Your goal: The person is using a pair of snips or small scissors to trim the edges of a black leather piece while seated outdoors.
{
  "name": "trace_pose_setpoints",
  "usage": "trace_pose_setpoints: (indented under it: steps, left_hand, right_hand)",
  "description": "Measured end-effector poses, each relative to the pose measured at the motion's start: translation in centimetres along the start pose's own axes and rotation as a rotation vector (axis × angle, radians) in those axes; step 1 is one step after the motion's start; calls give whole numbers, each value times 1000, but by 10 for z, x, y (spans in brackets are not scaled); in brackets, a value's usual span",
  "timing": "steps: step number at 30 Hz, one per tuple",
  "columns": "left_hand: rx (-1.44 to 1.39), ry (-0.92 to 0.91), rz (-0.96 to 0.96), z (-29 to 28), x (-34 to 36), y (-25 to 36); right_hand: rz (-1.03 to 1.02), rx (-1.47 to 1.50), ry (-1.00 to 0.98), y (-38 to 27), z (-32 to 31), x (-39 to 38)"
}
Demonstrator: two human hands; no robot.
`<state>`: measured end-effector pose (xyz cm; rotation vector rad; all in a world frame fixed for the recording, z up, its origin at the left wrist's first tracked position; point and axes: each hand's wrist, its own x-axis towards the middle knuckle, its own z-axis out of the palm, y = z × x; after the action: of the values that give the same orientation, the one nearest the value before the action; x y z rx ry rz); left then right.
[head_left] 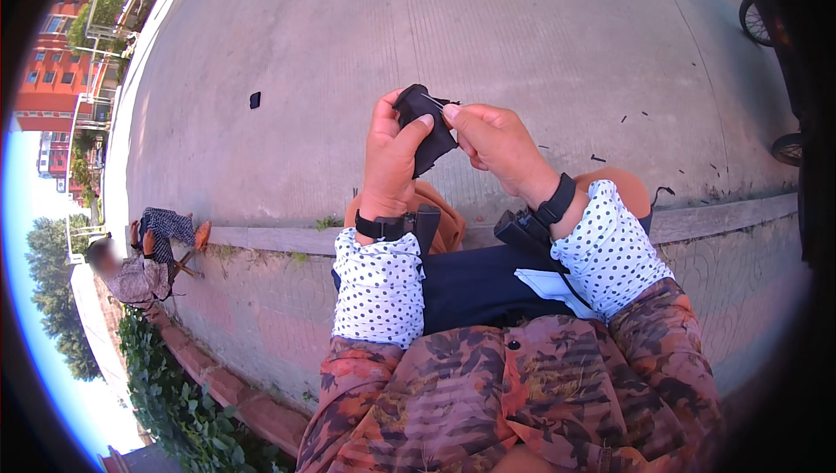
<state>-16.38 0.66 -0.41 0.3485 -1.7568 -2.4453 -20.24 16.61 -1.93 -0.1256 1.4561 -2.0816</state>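
Held up in front of my knees is a piece of black fabric (pixel 426 144), folded or layered at its upper end. My left hand (pixel 388 152) is closed round its left side, with the thumb pressed on its face. At the upper right of the fabric, my right hand (pixel 495 140) pinches a thin, shiny needle-like tool (pixel 432 101), whose tip lies against the fabric. It may be a needle or fine tweezers; I cannot tell. Both wrists wear black straps with dark devices, and white dotted sleeve covers lie over my forearms.
A small black object (pixel 255 100) lies on the concrete ground (pixel 540 29) to the left. Several dark scraps (pixel 598 158) are scattered at right. A white cloth (pixel 557 288) rests on my lap. Another person (pixel 148 264) sits far left along the curb. Wheels (pixel 788 149) stand at the right edge.
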Motion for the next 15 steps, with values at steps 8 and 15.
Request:
trace_pose_setpoints:
  steps: [8, 15]
  left_hand:
    - [26, 5, -14, 1, -2, 1]
    - [-11, 64, -69, 1, 1, 2]
  right_hand:
    - [-62, -35, 57, 1, 3, 1]
    - [-101, -69, 50, 1, 1, 2]
